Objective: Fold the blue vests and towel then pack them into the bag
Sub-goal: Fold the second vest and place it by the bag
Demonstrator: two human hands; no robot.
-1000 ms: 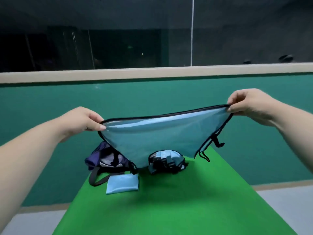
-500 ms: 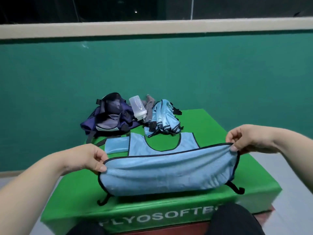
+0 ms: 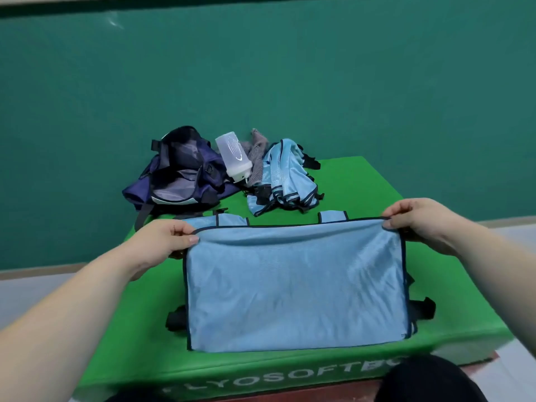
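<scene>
L hand (image 3: 166,242) and R hand (image 3: 422,220) pinch blue vest (image 3: 295,285) at its far corners. Vest lies doubled on green block (image 3: 377,184); bag (image 3: 179,178) beyond fingers.

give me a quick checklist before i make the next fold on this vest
1. Left hand grip on the vest top corner: ok, pinching the edge.
2. Right hand grip on the other top corner: ok.
3. Vest flat on the green mat: ok, only slight wrinkles.
4. Layers lined up: cannot tell, the lower layer is mostly hidden.
5. Black ties tucked in: not ok, they stick out at both sides.
6. Bag open for packing: ok, though a bottle lies right beside it.
</scene>
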